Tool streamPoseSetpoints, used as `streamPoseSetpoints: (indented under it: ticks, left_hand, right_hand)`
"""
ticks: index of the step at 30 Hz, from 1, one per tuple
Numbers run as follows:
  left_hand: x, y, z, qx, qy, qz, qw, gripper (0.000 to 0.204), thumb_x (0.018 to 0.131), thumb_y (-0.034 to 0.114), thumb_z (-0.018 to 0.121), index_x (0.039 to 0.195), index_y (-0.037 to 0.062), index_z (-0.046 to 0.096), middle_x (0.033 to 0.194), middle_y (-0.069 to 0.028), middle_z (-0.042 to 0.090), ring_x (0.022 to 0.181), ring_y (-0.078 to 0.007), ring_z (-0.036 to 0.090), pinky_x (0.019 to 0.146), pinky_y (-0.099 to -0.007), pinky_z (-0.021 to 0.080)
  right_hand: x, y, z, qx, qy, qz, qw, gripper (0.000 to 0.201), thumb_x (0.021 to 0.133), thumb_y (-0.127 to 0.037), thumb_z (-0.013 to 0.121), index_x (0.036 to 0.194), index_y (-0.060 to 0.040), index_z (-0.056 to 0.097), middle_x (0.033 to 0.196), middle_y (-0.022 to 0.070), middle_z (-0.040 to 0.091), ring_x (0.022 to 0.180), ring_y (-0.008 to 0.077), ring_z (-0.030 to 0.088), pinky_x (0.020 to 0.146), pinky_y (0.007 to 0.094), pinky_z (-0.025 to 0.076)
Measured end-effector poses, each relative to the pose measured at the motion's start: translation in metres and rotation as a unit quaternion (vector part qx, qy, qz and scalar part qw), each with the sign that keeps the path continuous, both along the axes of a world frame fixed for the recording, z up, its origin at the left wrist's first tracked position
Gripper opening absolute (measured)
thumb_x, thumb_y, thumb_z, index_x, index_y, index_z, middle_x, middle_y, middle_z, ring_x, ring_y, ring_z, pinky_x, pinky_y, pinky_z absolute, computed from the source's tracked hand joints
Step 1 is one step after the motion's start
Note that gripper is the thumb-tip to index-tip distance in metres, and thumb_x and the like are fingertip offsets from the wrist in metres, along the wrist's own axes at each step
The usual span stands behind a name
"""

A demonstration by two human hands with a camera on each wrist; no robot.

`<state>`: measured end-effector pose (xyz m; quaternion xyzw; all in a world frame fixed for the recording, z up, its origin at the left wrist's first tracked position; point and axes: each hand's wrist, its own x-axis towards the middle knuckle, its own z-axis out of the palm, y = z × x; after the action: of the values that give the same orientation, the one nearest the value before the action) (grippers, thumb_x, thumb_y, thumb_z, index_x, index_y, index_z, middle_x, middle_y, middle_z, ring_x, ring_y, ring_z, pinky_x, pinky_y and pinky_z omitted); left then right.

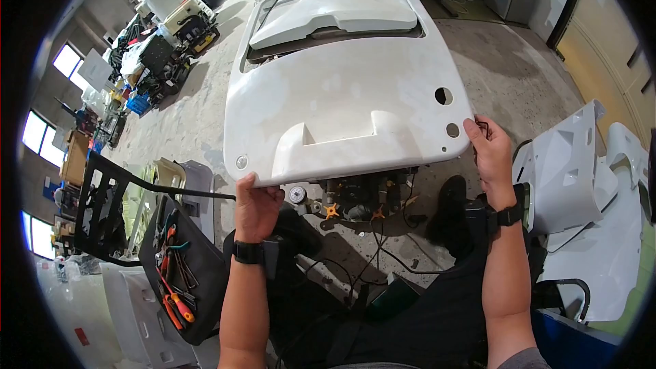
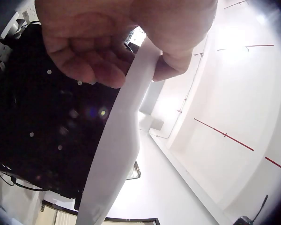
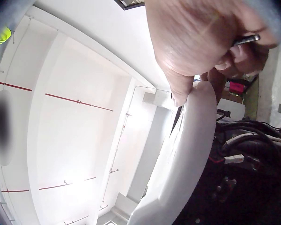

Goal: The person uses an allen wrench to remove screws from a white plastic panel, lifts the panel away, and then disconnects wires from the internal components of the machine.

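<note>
Over engine, glossy white panel (image 1: 342,89), both hands gripping

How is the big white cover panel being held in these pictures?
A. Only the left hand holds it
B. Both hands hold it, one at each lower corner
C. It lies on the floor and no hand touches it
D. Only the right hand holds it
B. In the head view the left hand grips the lower left edge of the white cover panel, and the right hand grips its lower right corner.
</note>
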<state>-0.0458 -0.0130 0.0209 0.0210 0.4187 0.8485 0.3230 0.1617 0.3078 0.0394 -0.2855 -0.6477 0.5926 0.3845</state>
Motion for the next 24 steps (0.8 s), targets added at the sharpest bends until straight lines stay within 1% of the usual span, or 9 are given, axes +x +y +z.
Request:
streamPoseSetpoints:
  ticks: [13, 24]
  left_hand:
    - [-0.0003, 0.0002, -0.0012, -0.01, 0.025, -0.001, 1.0, 0.036, 0.078, 0.03, 0.059, 0.105, 0.0087, 0.048, 0.086, 0.0, 0.053, 0.068, -0.0103, 0.049, 0.066, -0.0274, 0.043]
    - [0.0015, -0.0007, -0.006, 0.042, 0.022, -0.008, 0.999, 0.035, 0.08, 0.029, 0.06, 0.108, 0.0103, 0.049, 0.089, 0.0017, 0.057, 0.071, -0.0088, 0.052, 0.068, -0.0262, 0.045]
  right_hand:
    - [0.0001, -0.0017, 0.0034, -0.007, -0.007, -0.001, 1.0, 0.041, 0.082, -0.021, 0.066, 0.104, 0.0108, 0.054, 0.085, 0.0057, 0.061, 0.073, 0.0084, 0.054, 0.068, 0.0202, 0.042]
    - [0.0004, -0.0016, 0.0033, -0.011, -0.01, -0.004, 1.0, 0.041, 0.081, -0.021, 0.066, 0.104, 0.0109, 0.054, 0.086, 0.0063, 0.061, 0.074, 0.0087, 0.054, 0.068, 0.0202, 0.043]
